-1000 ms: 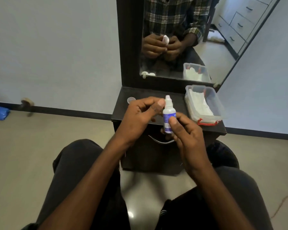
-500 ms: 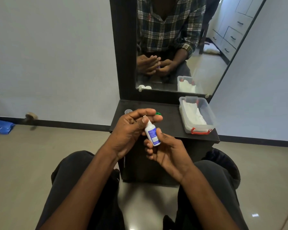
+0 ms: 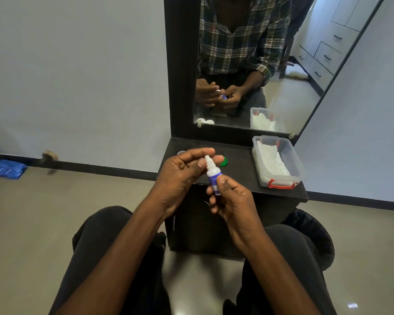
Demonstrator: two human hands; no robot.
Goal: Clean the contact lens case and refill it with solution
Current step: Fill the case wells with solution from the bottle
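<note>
White plastic with a blue label, the solution bottle (image 3: 212,176) stands nearly upright between both hands, above the near edge of the dark tabletop (image 3: 237,169). The right hand (image 3: 233,201) has its grip clamped on the bottle's body, thumb across the label. The left hand (image 3: 182,176) curls its thumb and fingers around the nozzle tip, touching it. At 1 o'clock from the bottle, a green cap (image 3: 224,161) lies on the tabletop, partly hidden by the left fingers. At 3 o'clock sits a clear container (image 3: 280,162) with red latches, holding white tissue.
</note>
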